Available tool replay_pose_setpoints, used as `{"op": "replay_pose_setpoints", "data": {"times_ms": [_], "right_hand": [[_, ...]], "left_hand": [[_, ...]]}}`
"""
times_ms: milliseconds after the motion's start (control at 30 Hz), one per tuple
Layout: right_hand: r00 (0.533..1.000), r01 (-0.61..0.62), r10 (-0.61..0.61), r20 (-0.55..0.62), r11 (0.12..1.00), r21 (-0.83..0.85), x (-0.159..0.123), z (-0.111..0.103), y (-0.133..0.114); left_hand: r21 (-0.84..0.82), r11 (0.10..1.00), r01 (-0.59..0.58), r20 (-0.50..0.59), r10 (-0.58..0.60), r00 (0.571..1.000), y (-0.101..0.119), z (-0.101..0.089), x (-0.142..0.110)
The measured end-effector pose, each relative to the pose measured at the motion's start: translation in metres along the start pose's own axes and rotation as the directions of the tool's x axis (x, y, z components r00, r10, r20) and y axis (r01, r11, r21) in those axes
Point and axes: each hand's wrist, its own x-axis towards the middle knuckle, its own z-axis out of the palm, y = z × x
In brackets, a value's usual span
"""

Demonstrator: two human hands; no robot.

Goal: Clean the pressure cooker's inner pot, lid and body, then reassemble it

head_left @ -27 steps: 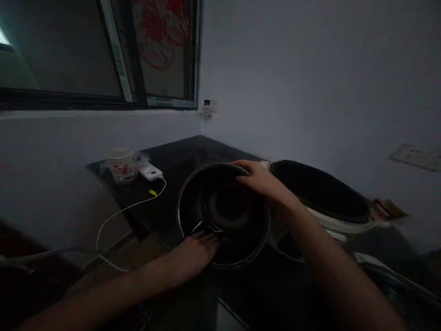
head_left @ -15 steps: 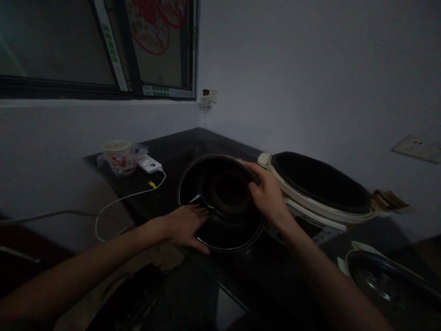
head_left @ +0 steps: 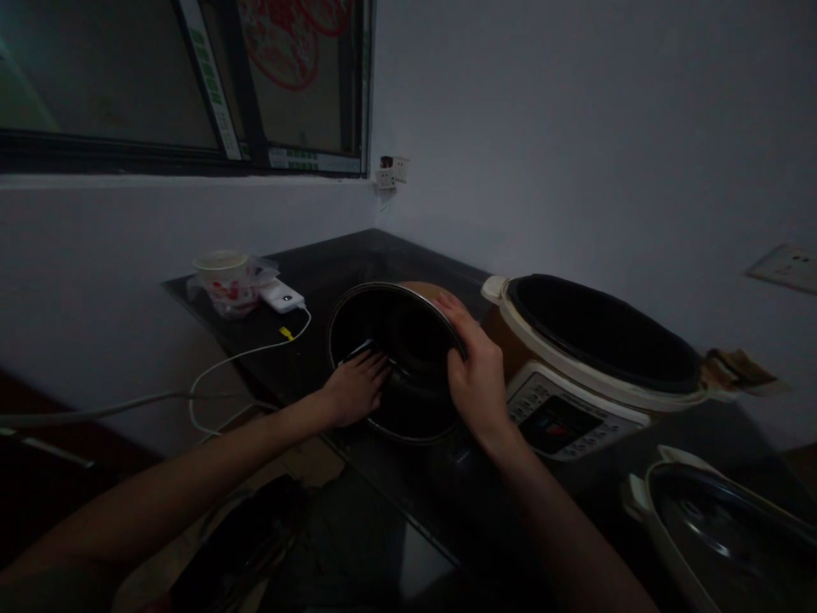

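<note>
To the far left of the inner pot, a bagged paper cup is standing on the black countertop. Beside the cup, a white device is lying, its white cord trailing past a yellow tag. The left hand is reaching into the inner pot, its fingers extending nearly straight over a small dark item; whether it is gripping this cannot be told. The pot itself is tilting, its mouth facing the camera and its base hidden. The right hand is clasping the pot's right rim, thumb inside, fingers curving over the outside. Right of the pot, an electric cooker is standing open, a folded brown piece touching its far edge. Farther right and nearer the camera, a glass-centred lid is resting.
</note>
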Motion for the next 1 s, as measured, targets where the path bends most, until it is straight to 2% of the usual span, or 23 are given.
{"op": "replay_pose_setpoints", "data": {"times_ms": [133, 267, 333, 367, 433, 500, 533, 567, 600, 633, 700, 767, 833, 900, 1000], "right_hand": [[1.0, 0.0, 0.0, -0.016, 1.0, 0.005, -0.003, 0.001, 0.001], [0.999, -0.007, 0.007, -0.038, 1.0, -0.011, -0.007, 0.003, -0.001], [0.999, -0.015, 0.014, -0.052, 1.0, -0.017, -0.011, 0.003, -0.003], [0.998, -0.016, 0.015, -0.058, 1.0, -0.02, -0.012, 0.003, -0.004], [0.998, -0.01, 0.008, -0.066, 0.999, -0.032, -0.017, 0.002, -0.005], [0.997, -0.005, 0.001, -0.075, 0.999, -0.051, -0.021, 0.0, -0.004], [0.997, -0.003, -0.001, -0.078, 0.998, -0.06, -0.023, 0.0, -0.004], [0.997, -0.002, -0.004, -0.081, 0.998, -0.065, -0.025, -0.001, -0.003], [0.997, 0.001, -0.006, -0.083, 0.998, -0.068, -0.026, -0.002, -0.002], [0.996, 0.004, -0.01, -0.083, 0.998, -0.07, -0.027, -0.003, -0.001], [0.997, 0.014, -0.019, -0.079, 0.997, -0.072, -0.028, -0.004, 0.0], [0.997, 0.019, -0.024, -0.073, 0.997, -0.071, -0.029, -0.004, 0.0], [0.997, 0.023, -0.027, -0.069, 0.997, -0.07, -0.03, -0.005, 0.001], [0.997, 0.03, -0.034, -0.065, 0.997, -0.069, -0.031, -0.005, 0.002], [0.997, 0.031, -0.036, -0.068, 0.997, -0.069, -0.032, -0.006, 0.004]], "left_hand": [[-0.188, 0.979, -0.084, 0.048, 0.094, 0.994, 0.014, -0.002, -0.001], [-0.485, 0.872, -0.066, 0.051, 0.103, 0.993, 0.05, -0.009, -0.002], [-0.671, 0.741, -0.037, 0.023, 0.07, 0.997, 0.072, -0.016, 0.0], [-0.762, 0.646, -0.035, -0.01, 0.043, 0.999, 0.082, -0.02, 0.001], [-0.914, 0.401, -0.061, -0.084, -0.041, 0.996, 0.098, -0.028, 0.003], [-0.981, 0.169, -0.099, -0.117, -0.098, 0.988, 0.106, -0.035, 0.003], [-0.989, 0.095, -0.11, -0.119, -0.103, 0.987, 0.108, -0.037, 0.003], [-0.991, 0.062, -0.116, -0.122, -0.093, 0.988, 0.108, -0.037, 0.003], [-0.99, 0.08, -0.119, -0.126, -0.082, 0.989, 0.107, -0.037, 0.002], [-0.982, 0.149, -0.117, -0.128, -0.073, 0.989, 0.105, -0.034, 0.002], [-0.913, 0.396, -0.098, -0.126, -0.045, 0.991, 0.097, -0.026, 0.003], [-0.745, 0.664, -0.07, -0.104, -0.013, 0.994, 0.087, -0.013, 0.005], [-0.543, 0.838, -0.047, -0.073, 0.008, 0.997, 0.072, -0.002, 0.006], [-0.367, 0.93, -0.016, -0.05, -0.003, 0.999, 0.054, 0.005, 0.008], [-0.148, 0.987, 0.058, -0.046, -0.065, 0.997, 0.026, 0.005, 0.011]]}}
